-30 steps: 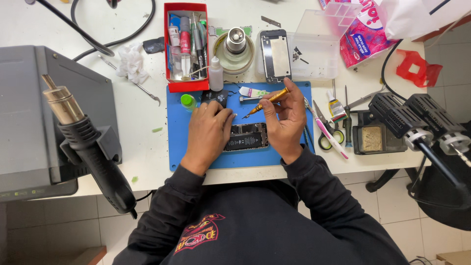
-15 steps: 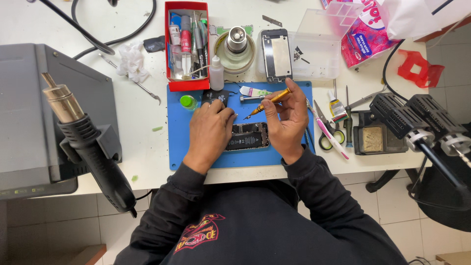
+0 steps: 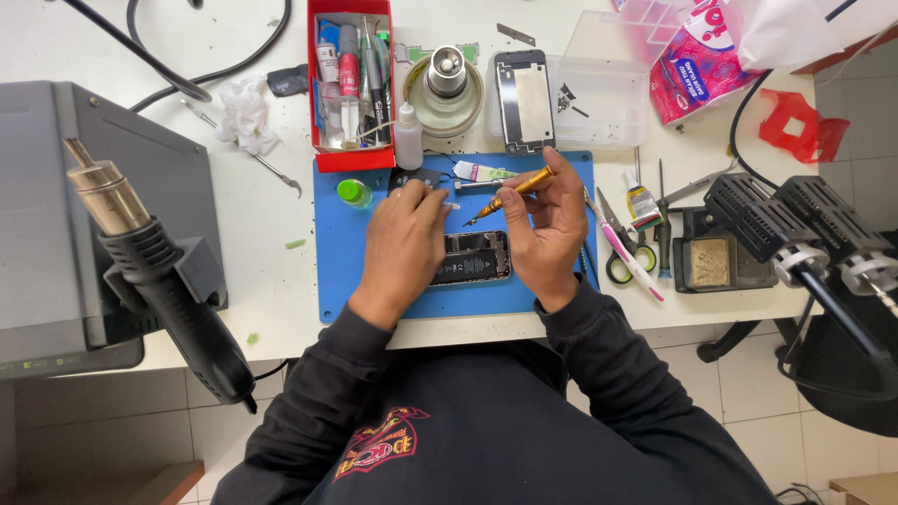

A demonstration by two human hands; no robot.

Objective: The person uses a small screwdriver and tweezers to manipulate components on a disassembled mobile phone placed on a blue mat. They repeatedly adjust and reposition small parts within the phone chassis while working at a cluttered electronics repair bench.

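Your right hand (image 3: 550, 226) is curled closed around a gold-handled screwdriver (image 3: 510, 191), pinched between thumb and fingers, its tip slanting down toward 8 o'clock and ending just above the opened phone (image 3: 470, 258). Your left hand (image 3: 404, 245) lies palm down over the phone's left end, fingers loosely bent; fingertips appear to pinch something tiny near the screwdriver tip, too small to identify. The phone sits flat between both hands, at the centre of the blue work mat (image 3: 333, 271). At 12 o'clock from the hands: a separated phone back panel (image 3: 523, 99) and a round metal-topped holder (image 3: 446, 79). At 11 o'clock: a red tool tray (image 3: 327, 161) and a green cap (image 3: 354, 192). At 3 o'clock: scissors (image 3: 621, 252) and a black sponge stand (image 3: 709, 262). At 9 o'clock, well apart: a hot-air gun (image 3: 159, 271) by a grey station (image 3: 37, 215).
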